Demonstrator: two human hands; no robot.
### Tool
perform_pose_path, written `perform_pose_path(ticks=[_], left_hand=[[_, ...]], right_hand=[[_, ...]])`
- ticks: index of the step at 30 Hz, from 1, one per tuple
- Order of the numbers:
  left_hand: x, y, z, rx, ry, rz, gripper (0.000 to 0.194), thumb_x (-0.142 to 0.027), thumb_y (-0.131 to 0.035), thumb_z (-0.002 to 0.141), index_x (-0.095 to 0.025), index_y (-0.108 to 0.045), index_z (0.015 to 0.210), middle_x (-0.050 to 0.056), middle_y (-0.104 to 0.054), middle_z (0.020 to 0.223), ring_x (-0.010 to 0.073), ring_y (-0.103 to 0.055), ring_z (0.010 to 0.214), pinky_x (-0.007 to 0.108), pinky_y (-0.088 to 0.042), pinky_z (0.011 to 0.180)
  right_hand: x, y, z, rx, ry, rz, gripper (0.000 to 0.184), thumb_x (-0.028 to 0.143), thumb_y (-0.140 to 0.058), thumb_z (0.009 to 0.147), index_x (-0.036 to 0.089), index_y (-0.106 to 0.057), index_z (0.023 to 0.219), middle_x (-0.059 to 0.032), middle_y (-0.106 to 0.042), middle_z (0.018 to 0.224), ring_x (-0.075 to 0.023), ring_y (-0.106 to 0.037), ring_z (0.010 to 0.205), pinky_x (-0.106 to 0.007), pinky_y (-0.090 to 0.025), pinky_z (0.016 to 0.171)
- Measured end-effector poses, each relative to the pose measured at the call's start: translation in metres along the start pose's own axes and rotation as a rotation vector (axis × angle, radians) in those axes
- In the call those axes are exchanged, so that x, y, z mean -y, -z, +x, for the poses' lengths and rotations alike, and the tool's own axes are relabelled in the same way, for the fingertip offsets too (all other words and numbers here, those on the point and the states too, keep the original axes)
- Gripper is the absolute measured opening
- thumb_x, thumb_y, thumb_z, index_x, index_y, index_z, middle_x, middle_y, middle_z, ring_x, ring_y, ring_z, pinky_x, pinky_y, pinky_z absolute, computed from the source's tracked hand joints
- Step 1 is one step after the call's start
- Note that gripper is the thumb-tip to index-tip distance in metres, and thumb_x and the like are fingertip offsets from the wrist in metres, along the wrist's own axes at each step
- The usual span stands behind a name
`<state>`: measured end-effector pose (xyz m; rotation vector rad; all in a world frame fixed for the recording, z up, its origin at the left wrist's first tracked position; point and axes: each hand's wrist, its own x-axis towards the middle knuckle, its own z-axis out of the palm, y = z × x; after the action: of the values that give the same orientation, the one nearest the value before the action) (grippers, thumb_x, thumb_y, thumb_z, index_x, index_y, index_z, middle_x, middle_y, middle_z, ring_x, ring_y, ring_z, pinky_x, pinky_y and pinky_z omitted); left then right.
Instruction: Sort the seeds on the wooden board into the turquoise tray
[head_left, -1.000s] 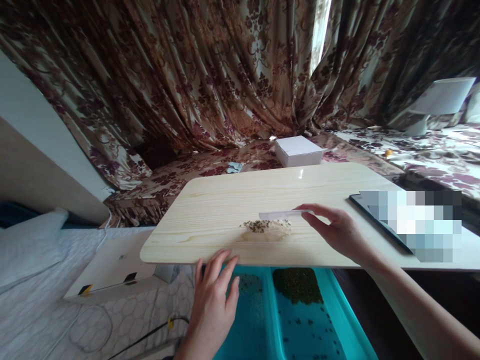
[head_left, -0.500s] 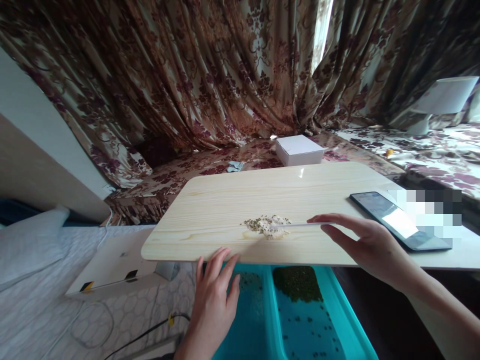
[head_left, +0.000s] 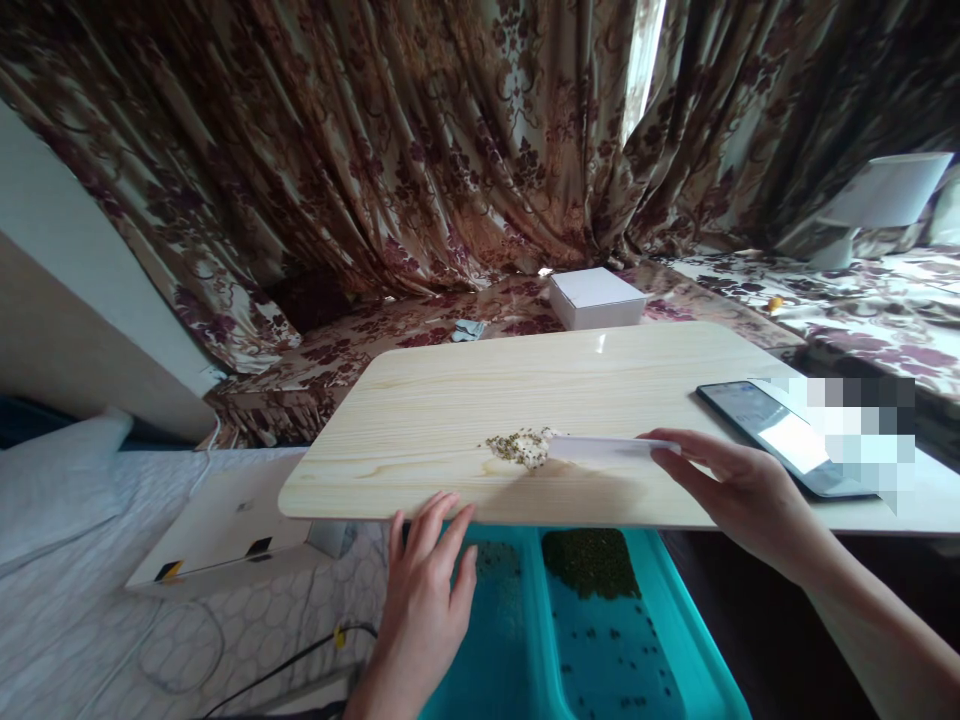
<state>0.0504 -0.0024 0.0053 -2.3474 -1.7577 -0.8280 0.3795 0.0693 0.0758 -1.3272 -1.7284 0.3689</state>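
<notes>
My right hand pinches one end of a thin, flat white strip just over the wooden tabletop. The strip's far end touches the right side of a small pile of mixed white and dark green grains. My left hand rests its fingertips on the table's front edge, fingers apart and holding nothing. Below that edge sits a turquoise divided tray. Its right compartment holds a heap of dark green grains and scattered single ones; pale grains lie in the left compartment, partly behind my left hand.
A phone lies on the right of the table, partly blurred out. Behind the table are a white box and a pale blue cloth. At the left, a white carton and a black cable lie on the bed.
The white strip has tilted so its broad face shows, and the grain pile is bunched more tightly toward the left. My left hand stays at the table edge.
</notes>
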Motion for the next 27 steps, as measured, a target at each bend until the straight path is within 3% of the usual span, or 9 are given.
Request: perform_pose_path(ticks=[5, 20, 27], left_hand=[[-0.001, 0.002, 0.000, 0.027, 0.007, -0.007, 0.039, -0.016, -0.047, 0.098, -0.024, -0.062, 0.133, 0.012, -0.062, 0.142, 0.0281, -0.056, 0.133, 0.056, -0.034, 0.117], [-0.005, 0.005, 0.002, 0.039, 0.042, -0.017, 0.039, -0.016, -0.046, 0.098, -0.025, -0.062, 0.133, 0.011, -0.062, 0.142, 0.0280, -0.056, 0.134, 0.058, -0.031, 0.120], [-0.008, 0.007, 0.002, 0.063, 0.055, -0.008, 0.039, -0.015, -0.045, 0.099, -0.025, -0.061, 0.133, 0.012, -0.062, 0.142, 0.0281, -0.056, 0.134, 0.064, -0.023, 0.121]], right_hand=[[-0.004, 0.000, 0.005, -0.055, 0.006, -0.021, 0.038, 0.057, -0.062, 0.083, 0.025, -0.081, 0.089, -0.0055, -0.083, 0.084, -0.0262, -0.078, 0.077, -0.039, -0.063, 0.078], [0.016, 0.001, 0.009, 0.059, 0.003, -0.024, 0.030, 0.046, -0.062, 0.084, 0.023, -0.080, 0.092, -0.0066, -0.083, 0.088, -0.0266, -0.078, 0.081, -0.035, -0.061, 0.078], [0.028, -0.001, 0.012, 0.110, 0.030, -0.009, 0.031, 0.043, -0.061, 0.085, 0.020, -0.081, 0.089, -0.0081, -0.083, 0.086, -0.0254, -0.078, 0.079, -0.033, -0.062, 0.078]])
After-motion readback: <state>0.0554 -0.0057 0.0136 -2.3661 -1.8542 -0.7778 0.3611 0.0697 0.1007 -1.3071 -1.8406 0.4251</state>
